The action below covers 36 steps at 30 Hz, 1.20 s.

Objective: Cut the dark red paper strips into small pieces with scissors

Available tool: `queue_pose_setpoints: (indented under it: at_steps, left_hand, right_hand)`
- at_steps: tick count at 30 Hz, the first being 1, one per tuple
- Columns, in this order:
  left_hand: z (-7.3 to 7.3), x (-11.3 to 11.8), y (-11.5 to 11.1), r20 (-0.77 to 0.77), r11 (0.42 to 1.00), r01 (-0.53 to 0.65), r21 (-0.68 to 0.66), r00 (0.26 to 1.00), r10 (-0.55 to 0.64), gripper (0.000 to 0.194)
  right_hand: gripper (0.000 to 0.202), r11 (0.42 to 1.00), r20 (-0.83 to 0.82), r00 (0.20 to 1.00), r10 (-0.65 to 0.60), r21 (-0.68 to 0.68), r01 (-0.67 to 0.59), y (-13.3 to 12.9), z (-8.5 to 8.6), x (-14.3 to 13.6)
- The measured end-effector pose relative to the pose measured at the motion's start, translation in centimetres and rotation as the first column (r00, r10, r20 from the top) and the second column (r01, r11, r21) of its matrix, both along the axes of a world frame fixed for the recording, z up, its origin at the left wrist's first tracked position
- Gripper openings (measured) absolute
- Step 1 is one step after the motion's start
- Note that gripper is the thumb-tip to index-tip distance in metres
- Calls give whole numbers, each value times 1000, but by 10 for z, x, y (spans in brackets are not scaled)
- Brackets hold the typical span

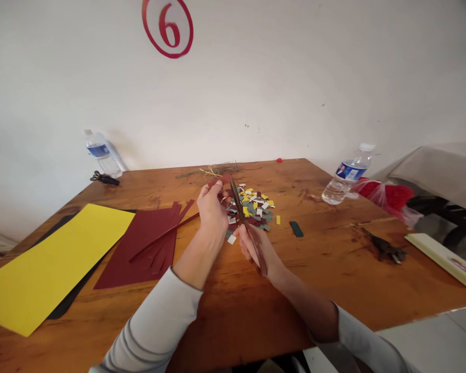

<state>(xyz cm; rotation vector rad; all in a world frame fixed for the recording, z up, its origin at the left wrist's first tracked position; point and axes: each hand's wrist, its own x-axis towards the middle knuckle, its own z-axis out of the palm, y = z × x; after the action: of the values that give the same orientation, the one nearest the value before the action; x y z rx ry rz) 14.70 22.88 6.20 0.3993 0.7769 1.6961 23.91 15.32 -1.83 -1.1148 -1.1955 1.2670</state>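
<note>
My left hand point(213, 207) is closed on a dark red paper strip point(226, 179), with the strip's end sticking out past the fingertips. My right hand point(258, 247) grips a pair of scissors point(238, 199), their long blades pointing up and away beside the strip's end. Whether the blades touch the strip I cannot tell. Beneath and beyond both hands lies a pile of small paper pieces point(258, 204) in yellow, white, grey-green and dark red. Several cut strips point(163, 254) rest on a dark red sheet point(128, 248) left of my hands.
A yellow sheet point(62, 264) overlaps a black one at left. Water bottles point(103, 155) stand at the back left and right. Dark pliers-like tools lie near both sides, one point(384, 246) beside a pale box point(446, 259). Thin twigs point(225, 169) lie by the wall.
</note>
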Motion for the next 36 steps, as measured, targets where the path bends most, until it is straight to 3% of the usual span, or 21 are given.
queue_pose_setpoints:
  at_steps: [11, 26, 36]
  left_hand:
    - [-2, 2, -1, -83, 993, 122, 4, 989, -121, 21]
    - [-6, 2, 3, -67, 996, 70, 49, 996, -67, 18]
    - [-7, 4, 2, -94, 995, 87, 54, 992, -82, 24]
  right_hand:
    - [57, 989, -90, 996, 26, -143, -39, 5, 7, 0]
    - [59, 998, -27, 999, 21, -63, -23, 10, 0, 0]
    - [59, 992, -101, 993, 53, -111, -64, 7, 3, 0]
